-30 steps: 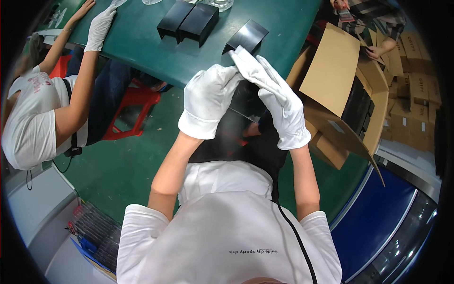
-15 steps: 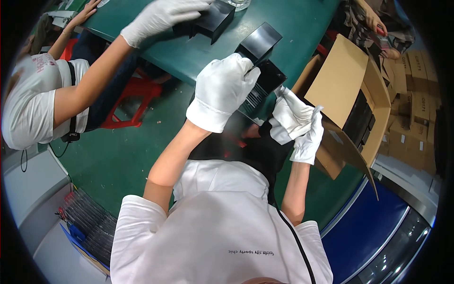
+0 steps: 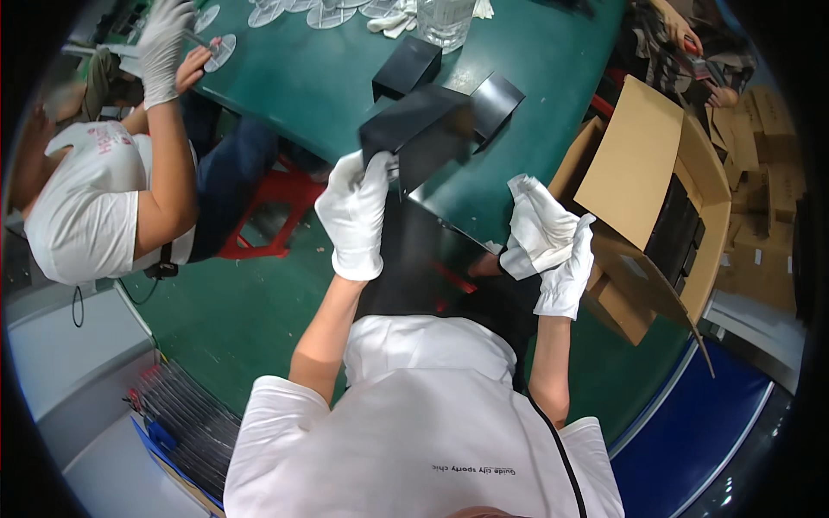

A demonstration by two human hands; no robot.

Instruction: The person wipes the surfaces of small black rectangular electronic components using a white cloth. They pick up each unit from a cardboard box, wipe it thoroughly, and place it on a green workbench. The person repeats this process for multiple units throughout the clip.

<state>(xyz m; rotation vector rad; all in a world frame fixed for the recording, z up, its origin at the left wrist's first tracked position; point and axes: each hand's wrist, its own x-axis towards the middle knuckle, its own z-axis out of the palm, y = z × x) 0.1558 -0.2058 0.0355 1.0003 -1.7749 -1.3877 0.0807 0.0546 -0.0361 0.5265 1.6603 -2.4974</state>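
Observation:
My left hand [image 3: 352, 220], in a white glove, grips a black box-shaped part [image 3: 419, 129] by its near left edge. The part is tilted above the table's near edge, and its right end is smeared by motion. A crumpled white cloth [image 3: 540, 226] is bunched in my right hand [image 3: 566, 276], also gloved, to the right of the part and apart from it. Two more black box-shaped parts rest on the green table [image 3: 319, 95]: one [image 3: 408, 66] behind the held part, the other [image 3: 499, 102] to its right.
Clear discs [image 3: 331, 15], white gloves [image 3: 393, 22] and a clear jar [image 3: 445, 24] stand at the table's far side. An open carton [image 3: 626, 164] with black parts inside is on my right. A co-worker [image 3: 95, 190] sits by a red stool [image 3: 272, 211] on the left.
My left hand has drawn left and turned the black part, whose ribbed side showed before. The co-worker's gloved hand has moved from the black part on the table to the far left.

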